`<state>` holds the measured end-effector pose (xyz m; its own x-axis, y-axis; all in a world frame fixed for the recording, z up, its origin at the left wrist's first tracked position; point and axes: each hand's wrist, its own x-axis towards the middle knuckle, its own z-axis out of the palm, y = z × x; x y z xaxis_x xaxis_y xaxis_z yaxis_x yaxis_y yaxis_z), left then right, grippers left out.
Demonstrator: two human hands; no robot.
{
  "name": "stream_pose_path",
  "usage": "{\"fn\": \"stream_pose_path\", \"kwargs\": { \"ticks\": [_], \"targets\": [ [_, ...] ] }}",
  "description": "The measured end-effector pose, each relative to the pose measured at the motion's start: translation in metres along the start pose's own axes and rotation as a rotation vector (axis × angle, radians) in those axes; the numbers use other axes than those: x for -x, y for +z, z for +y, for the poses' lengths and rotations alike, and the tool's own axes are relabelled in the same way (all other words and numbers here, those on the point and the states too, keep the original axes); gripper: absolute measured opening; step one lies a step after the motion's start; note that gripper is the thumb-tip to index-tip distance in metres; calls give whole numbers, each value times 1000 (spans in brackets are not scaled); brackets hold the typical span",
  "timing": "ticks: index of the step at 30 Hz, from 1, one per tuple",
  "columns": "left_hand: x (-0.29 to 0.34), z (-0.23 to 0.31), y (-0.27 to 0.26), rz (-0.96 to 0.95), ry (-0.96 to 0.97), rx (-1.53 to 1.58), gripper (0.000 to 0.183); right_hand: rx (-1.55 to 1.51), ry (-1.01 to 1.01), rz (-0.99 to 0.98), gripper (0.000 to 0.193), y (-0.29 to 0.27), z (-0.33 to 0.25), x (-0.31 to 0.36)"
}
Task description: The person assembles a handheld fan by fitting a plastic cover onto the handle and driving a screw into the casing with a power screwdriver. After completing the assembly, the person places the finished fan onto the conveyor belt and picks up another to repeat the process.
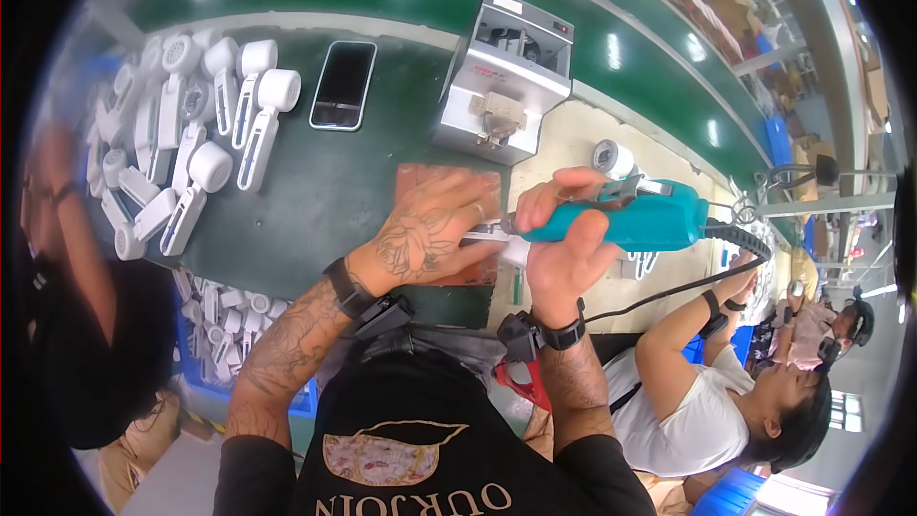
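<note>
My left hand (430,234) presses a white handheld fan (514,251) onto a reddish-brown pad (415,178); its fingers and thumb lie on either side of the piece and hide most of it. A teal electric screwdriver (659,220) lies almost level in my right hand (570,263), gripped with the fingers and thumb around its front. The screwdriver's tip points left and meets the white piece beside my left fingertips. From its back end runs a black cord (740,234).
Many white handheld fans (196,172) are heaped on the left of the green table. Behind the pad stand a phone (344,86) and a grey metal machine (506,81). Below the table edge, a blue bin (304,399) holds more white parts. People sit close on both sides.
</note>
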<state>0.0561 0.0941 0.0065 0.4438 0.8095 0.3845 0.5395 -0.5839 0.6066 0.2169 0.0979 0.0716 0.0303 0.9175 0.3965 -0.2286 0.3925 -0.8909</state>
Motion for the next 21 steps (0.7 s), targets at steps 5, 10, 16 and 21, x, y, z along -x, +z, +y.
{"fn": "stream_pose_path", "kwargs": {
  "ticks": [5, 10, 16, 21],
  "targets": [
    [-1, 5, -6, -3, 11, -44, 42, 21, 17, -7, 68, 0, 3, 0],
    [-2, 3, -3, 24, 44, -56, 41, -19, 27, -17, 67, -3, 2, 3],
    [-3, 7, -7, 43, -14, -54, 51, -5, 10, -8, 68, -4, 2, 1],
    [-1, 7, -7, -20, -80, -34, 63, -33, 2, -12, 67, -3, 2, 4]
  ]
}}
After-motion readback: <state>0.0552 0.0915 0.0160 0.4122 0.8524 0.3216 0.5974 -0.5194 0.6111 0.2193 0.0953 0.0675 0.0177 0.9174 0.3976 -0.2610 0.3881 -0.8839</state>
